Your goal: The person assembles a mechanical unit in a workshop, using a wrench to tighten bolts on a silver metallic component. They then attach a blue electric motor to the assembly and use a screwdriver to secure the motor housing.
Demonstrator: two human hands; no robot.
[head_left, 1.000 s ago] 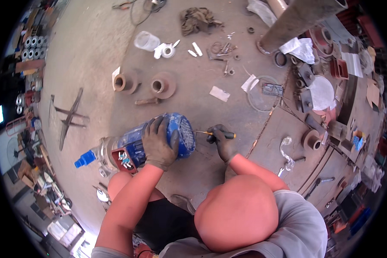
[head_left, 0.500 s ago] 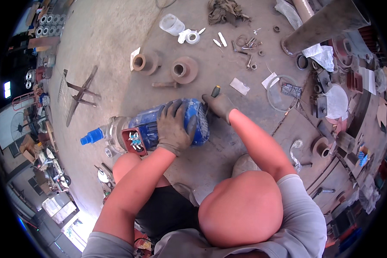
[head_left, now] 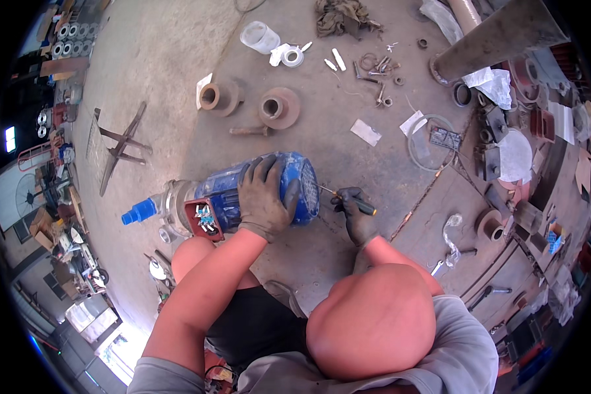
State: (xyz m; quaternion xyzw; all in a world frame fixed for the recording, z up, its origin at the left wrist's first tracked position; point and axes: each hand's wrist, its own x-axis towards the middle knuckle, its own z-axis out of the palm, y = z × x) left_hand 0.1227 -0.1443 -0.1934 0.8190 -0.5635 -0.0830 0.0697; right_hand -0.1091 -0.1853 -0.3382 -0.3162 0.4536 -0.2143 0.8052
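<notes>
A blue electric motor [head_left: 220, 178] lies on its side on the floor before me, its mesh fan cover [head_left: 308, 189] facing right. My left hand [head_left: 266, 194], in a dark glove, rests on top of the casing with fingers spread. Gloved as well, my right hand [head_left: 356, 213] is closed around a screwdriver [head_left: 366, 208] with a dark handle and a yellowish end. Its thin shaft points left, and the tip reaches the rim of the fan cover; whether it engages a screw is too small to tell. The red terminal box [head_left: 203, 220] is uncovered, showing its terminals.
Two rusty flanged hubs [head_left: 280, 108] and a rusty bolt [head_left: 251, 131] lie beyond the motor. Farther off are a white plastic tub [head_left: 259, 37], a tape roll [head_left: 292, 56] and a crumpled rag [head_left: 345, 17]. A metal stand [head_left: 119, 146] is left; a big pipe [head_left: 499, 41] stands right.
My right hand has come nearer to me and slightly right, and the screwdriver now points left at the fan cover's edge. The left hand keeps its place on the motor.
</notes>
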